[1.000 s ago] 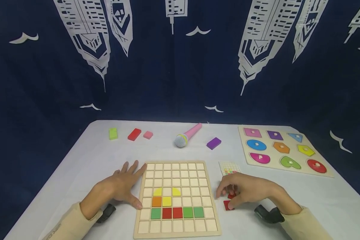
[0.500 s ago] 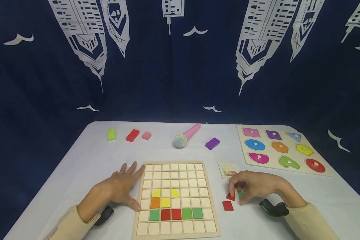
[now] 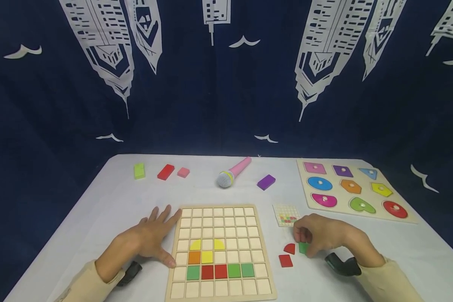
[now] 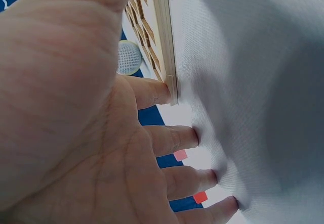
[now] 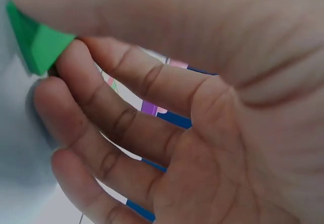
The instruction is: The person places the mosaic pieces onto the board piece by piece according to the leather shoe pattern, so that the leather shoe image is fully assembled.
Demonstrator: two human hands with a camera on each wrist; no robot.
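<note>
My left hand (image 3: pixel 147 239) lies with spread fingers at the left edge of the wooden grid board (image 3: pixel 239 290), its thumb and index finger against the frame. In the left wrist view the other fingertips (image 4: pixel 190 135) rest on the white cloth. The board's cells hold green, red, orange and yellow tiles, two of them rounded. Right of the board, my right hand (image 3: pixel 324 235) pinches a green tile (image 3: pixel 303 248) between thumb and fingers, close to the cloth. The same green tile (image 5: pixel 48 44) shows beneath the thumb in the right wrist view. Beside it lie a rounded red tile (image 3: pixel 289 248) and a square red tile (image 3: pixel 285 261).
A small pattern card (image 3: pixel 285 214) lies beyond the right hand. A shape puzzle board (image 3: pixel 339 205) sits at the back right. Along the back are a toy microphone (image 3: pixel 234 172), a purple block (image 3: pixel 266 182), and red (image 3: pixel 166 172), pink (image 3: pixel 183 172) and lime (image 3: pixel 139 170) blocks.
My right hand has shifted right, off the red tiles and onto the green one. Both red tiles are now uncovered. The left hand keeps its place on the board.
</note>
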